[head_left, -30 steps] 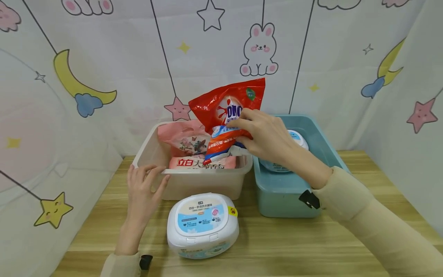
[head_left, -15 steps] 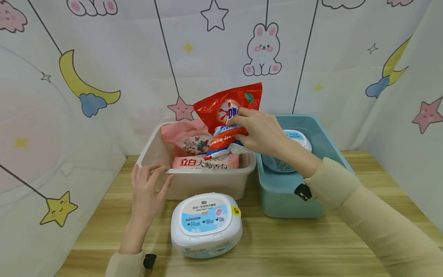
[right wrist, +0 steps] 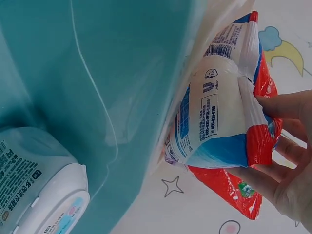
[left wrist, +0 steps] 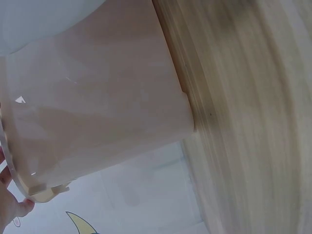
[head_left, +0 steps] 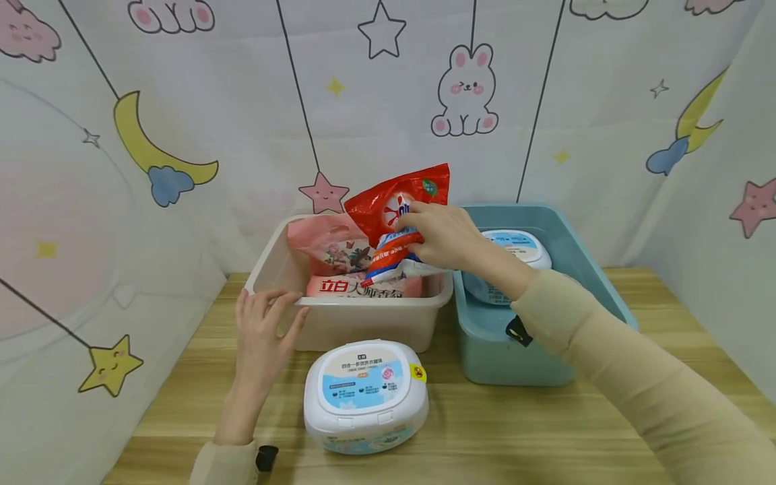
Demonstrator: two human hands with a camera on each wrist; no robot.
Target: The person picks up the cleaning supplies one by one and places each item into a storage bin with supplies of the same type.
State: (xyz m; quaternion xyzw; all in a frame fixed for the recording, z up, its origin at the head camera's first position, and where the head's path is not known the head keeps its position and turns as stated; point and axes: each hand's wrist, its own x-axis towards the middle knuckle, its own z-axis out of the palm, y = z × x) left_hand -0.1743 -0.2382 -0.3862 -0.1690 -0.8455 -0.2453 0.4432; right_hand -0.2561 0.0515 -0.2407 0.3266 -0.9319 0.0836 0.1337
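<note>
Right hand (head_left: 441,236) pinches red bag (head_left: 386,217) over white bin (head_left: 364,328) (pink packs (head_left: 336,256) inside); left hand (head_left: 265,330) grips its rim (head_left: 364,302).

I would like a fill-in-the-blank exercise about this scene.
The right hand holds an OMO detergent bag whose upper part is ____.
The left hand touches the white bin, standing to the ____ of the teal bin.
The Liby packaging inside the white bin is mainly ____.
The laundry-pod box on the table stands in front of the ____ bin.

Missing words: red; left; pink; white.
</note>
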